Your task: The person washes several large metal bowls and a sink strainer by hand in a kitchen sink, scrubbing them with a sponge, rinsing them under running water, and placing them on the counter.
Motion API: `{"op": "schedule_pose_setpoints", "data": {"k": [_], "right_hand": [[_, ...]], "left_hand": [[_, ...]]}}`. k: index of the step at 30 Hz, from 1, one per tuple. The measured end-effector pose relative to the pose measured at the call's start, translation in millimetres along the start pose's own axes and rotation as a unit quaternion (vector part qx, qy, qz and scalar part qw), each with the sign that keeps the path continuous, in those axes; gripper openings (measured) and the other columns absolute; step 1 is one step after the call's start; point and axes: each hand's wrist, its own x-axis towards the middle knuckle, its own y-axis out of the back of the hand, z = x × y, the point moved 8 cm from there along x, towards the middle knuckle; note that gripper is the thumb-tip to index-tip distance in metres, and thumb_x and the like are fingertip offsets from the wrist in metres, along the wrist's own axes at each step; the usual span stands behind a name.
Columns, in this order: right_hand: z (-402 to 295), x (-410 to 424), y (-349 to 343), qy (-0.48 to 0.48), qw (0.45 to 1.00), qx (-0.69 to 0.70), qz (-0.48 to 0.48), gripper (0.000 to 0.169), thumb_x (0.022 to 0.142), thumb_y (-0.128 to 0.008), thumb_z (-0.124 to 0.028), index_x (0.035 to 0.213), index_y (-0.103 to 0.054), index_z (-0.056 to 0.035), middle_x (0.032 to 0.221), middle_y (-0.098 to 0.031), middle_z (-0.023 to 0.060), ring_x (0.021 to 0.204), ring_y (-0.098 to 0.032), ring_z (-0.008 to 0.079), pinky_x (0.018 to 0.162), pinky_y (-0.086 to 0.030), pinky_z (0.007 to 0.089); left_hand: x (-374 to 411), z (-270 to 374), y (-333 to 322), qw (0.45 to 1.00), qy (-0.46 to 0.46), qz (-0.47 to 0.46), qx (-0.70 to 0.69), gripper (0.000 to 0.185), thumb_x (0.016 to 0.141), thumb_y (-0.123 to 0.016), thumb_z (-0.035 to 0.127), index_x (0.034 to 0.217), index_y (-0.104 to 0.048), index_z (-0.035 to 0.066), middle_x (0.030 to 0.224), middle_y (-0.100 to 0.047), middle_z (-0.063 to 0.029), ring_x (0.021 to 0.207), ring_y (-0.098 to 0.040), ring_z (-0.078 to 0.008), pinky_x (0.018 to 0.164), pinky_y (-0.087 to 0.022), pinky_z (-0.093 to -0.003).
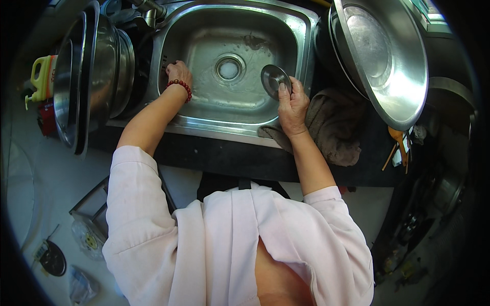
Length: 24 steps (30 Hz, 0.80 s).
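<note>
My right hand (294, 107) grips a small round metal lid or drain cover (271, 75), thumb on its face, over the right side of the stainless-steel sink (206, 109). At the left wall of the sink, just below the overflow slots (164, 59), is my left hand (179, 72). Its fingers are bent and partly hidden, so I cannot tell whether they hold anything. A red bead bracelet (188, 90) circles that wrist. Whitish foam or water fills the drain (229, 69) in the wet sink floor.
Stacked metal basins (101, 65) stand left of the sink, beside a yellow jug (41, 78). A large metal basin (398, 57) leans at the right. A brown towel (335, 126) lies by my right forearm. The faucet (150, 15) is at the back left.
</note>
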Motion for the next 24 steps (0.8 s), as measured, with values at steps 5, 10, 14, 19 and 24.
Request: {"op": "schedule_pose_setpoints", "data": {"k": [5, 10, 14, 19, 24], "right_hand": [[-5.5, 1.3, 0.2, 0.002, 1.000, 0.005, -0.005, 0.019, 0.085, -0.056, -0.009, 0.101, -0.055, 0.0011, 0.067, -0.059, 0.0122, 0.059, -0.060, 0.0245, 0.056, -0.046, 0.0330], [0.2, 0.3, 0.0, -0.002, 1.000, 0.010, -0.004, 0.019, 0.085, -0.056, -0.008, 0.101, -0.055, 0.0016, 0.067, -0.059, 0.0126, 0.059, -0.060, 0.0243, 0.056, -0.046, 0.0328], [-0.4, 0.1, 0.1, 0.004, 1.000, 0.009, -0.003, 0.020, 0.084, -0.056, -0.008, 0.101, -0.055, 0.0020, 0.067, -0.059, 0.0129, 0.059, -0.061, 0.0245, 0.056, -0.046, 0.0330], [-0.8, 0.4, 0.3, 0.011, 1.000, 0.008, 0.001, 0.019, 0.084, -0.056, -0.008, 0.101, -0.055, 0.0017, 0.067, -0.060, 0.0125, 0.060, -0.061, 0.0243, 0.056, -0.046, 0.0328], [-0.3, 0.7, 0.7, -0.001, 1.000, 0.026, -0.001, 0.019, 0.084, -0.057, -0.007, 0.101, -0.055, 0.0015, 0.068, -0.060, 0.0123, 0.060, -0.061, 0.0238, 0.056, -0.047, 0.0326]], "left_hand": [[10.1, 0.9, -6.1, 0.998, 0.041, 0.005, -0.037, 0.031, 0.089, -0.045, 0.020, 0.112, -0.061, 0.008, 0.108, -0.056, -0.0085, 0.087, -0.058, -0.0200, 0.059, -0.039, -0.0383], [0.3, 0.7, 6.2, 0.998, -0.020, 0.000, -0.059, 0.023, 0.086, -0.050, 0.020, 0.099, -0.067, 0.012, 0.100, -0.057, -0.0063, 0.085, -0.059, -0.0199, 0.062, -0.043, -0.0382], [0.8, 0.7, 2.2, 0.999, -0.011, 0.016, -0.041, 0.023, 0.085, -0.051, 0.018, 0.101, -0.066, 0.011, 0.099, -0.057, -0.0065, 0.085, -0.059, -0.0201, 0.062, -0.042, -0.0377], [9.6, 0.3, -11.1, 0.995, 0.057, 0.080, -0.013, 0.025, 0.086, -0.050, 0.019, 0.102, -0.065, 0.008, 0.097, -0.057, -0.0062, 0.084, -0.059, -0.0201, 0.060, -0.042, -0.0372], [10.1, -0.6, -1.8, 0.996, 0.038, 0.070, -0.042, 0.025, 0.086, -0.049, 0.019, 0.101, -0.065, 0.007, 0.096, -0.059, -0.0065, 0.085, -0.060, -0.0212, 0.059, -0.043, -0.0384]]}}
